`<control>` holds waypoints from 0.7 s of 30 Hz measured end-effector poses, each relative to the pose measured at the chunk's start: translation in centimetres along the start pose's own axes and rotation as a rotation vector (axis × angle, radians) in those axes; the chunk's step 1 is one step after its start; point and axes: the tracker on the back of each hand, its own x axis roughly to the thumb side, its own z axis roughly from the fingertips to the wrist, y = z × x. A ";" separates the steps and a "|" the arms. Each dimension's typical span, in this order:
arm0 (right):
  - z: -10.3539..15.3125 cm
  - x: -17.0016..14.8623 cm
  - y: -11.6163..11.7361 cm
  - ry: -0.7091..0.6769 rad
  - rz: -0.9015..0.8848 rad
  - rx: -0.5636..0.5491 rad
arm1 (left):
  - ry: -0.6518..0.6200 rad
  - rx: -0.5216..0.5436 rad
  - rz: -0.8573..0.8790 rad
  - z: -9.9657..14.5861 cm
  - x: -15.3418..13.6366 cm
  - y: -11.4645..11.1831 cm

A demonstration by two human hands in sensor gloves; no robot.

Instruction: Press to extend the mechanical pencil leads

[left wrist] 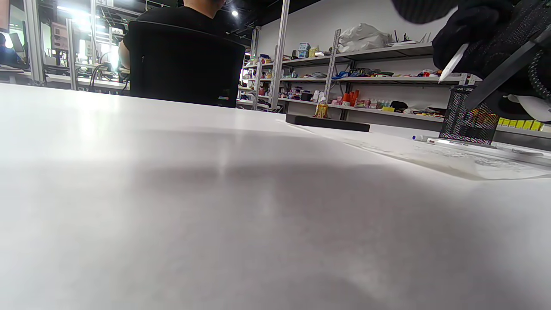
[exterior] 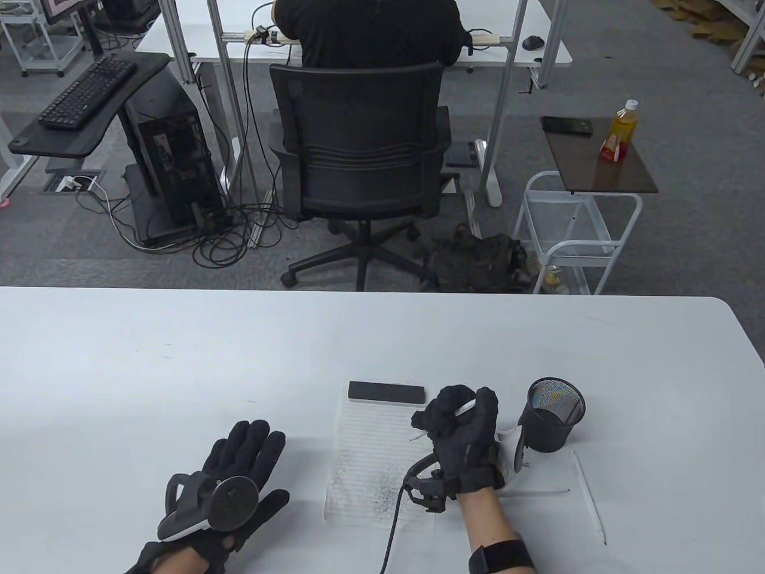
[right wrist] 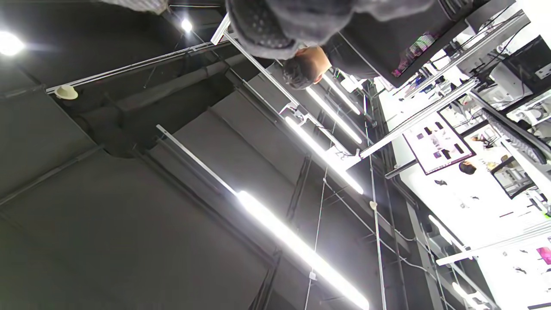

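Closest to the lens, the left hand (exterior: 239, 472) is laid flat on the white table (exterior: 119, 371), fingers straight and spread, nothing held; the tracker on its back covers most of the knuckles, and its wrist is cut off by the bottom edge.

The mechanical pencil (exterior: 465, 408) is gripped in the right hand (exterior: 463, 436), raised over the lined notepad (exterior: 370, 460). Only a short white stretch of barrel is seen between the curled fingers, so the top end is pretty much hidden. From the left wrist view its pointed tip (left wrist: 450, 64) is seen poking down out of the glove; whether any lead sticks out can't be made out.

The lower part of the pad is smudged with dark marks, and a black block (exterior: 386, 391) is set along its top edge. Just right of the hand a black mesh pen cup (exterior: 553, 418) is stood, partly blocked by the tracker. Two more white pens (exterior: 588, 496) are laid on the table near it.

The right wrist view is pointed at the ceiling lights, so nothing of the grip is shown there.
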 end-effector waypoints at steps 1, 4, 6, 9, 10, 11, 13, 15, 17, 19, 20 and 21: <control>0.0 0.0 0.0 0.001 0.013 0.002 | 0.000 -0.002 0.000 0.0 0.0 0.0; 0.1 -0.3 -0.4 0.001 0.017 -0.009 | 0.000 -0.004 -0.003 0.0 0.0 -0.1; 0.1 -0.4 -0.4 0.005 -0.006 0.004 | -0.001 -0.001 0.000 0.0 0.0 0.0; 0.1 -0.4 -0.5 0.005 0.011 -0.009 | 0.001 -0.005 -0.003 0.0 0.0 -0.1; 0.1 -0.4 -0.5 -0.005 0.023 -0.014 | 0.001 -0.005 -0.004 0.0 0.0 -0.1; 0.0 -0.5 -0.6 -0.008 0.031 -0.016 | 0.001 -0.004 -0.003 0.0 0.0 -0.1; 0.1 -0.5 -0.6 -0.009 0.029 -0.014 | 0.001 -0.002 0.000 -0.1 0.0 -0.1; 0.0 -0.7 -0.6 -0.002 0.020 -0.001 | 0.002 -0.006 -0.002 0.0 0.0 -0.1; 0.0 -0.8 -0.6 -0.002 0.036 -0.005 | 0.001 -0.005 -0.002 -0.1 0.0 -0.1; 0.1 -0.9 -0.6 0.004 0.034 -0.011 | 0.002 -0.006 0.000 -0.1 0.0 -0.1; 0.1 -1.0 -0.6 0.014 0.041 -0.004 | 0.002 -0.007 -0.001 0.0 0.0 -0.1; 0.2 -1.0 -0.7 0.025 0.056 0.001 | 0.002 -0.008 -0.003 0.0 0.0 -0.1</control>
